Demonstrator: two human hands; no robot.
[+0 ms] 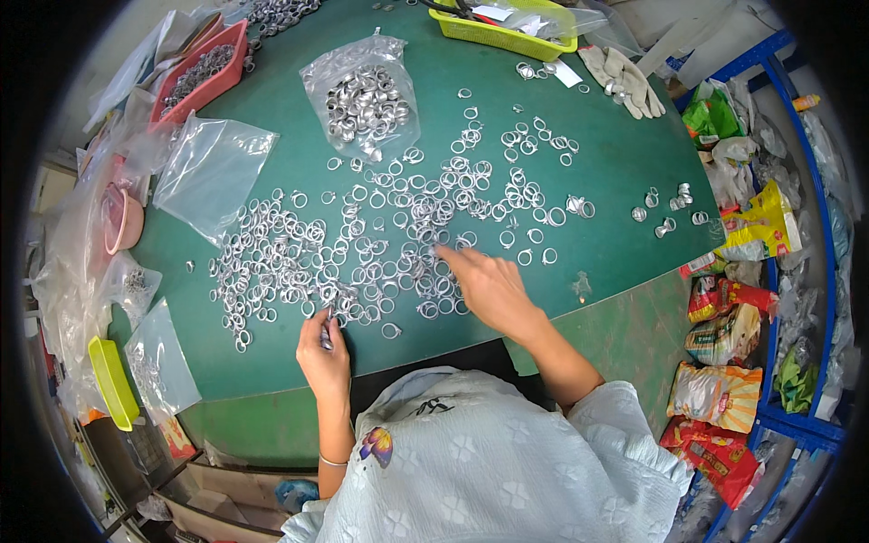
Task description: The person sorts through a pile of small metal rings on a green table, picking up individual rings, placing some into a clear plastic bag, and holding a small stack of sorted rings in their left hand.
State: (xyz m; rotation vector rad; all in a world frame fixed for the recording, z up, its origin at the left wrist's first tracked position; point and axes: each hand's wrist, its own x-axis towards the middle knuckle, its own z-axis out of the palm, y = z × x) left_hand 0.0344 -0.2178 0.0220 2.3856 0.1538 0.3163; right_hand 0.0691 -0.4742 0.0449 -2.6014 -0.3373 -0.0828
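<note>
Many small silver metal rings (272, 262) lie spread in a loose layer over the green tabletop, thickest at the centre and left. Close to the near edge, my left hand (321, 357) is closed, with a few rings pinched between thumb and fingers. My right hand (493, 294) reaches in from the right with its index finger stretched out. That fingertip touches the rings in the middle of the spread, while the other fingers curl partly out of sight beneath the palm. A clear plastic bag (367, 109) full of wider silver rings lies beyond the spread.
At far left stands a pink basket (206, 83) of small metal parts. A yellow-green basket (507, 32) and a work glove (625, 81) lie at the back. Flat clear bags (213, 167) cover the left side. A blue rack (801, 425) with colourful packets stands at right.
</note>
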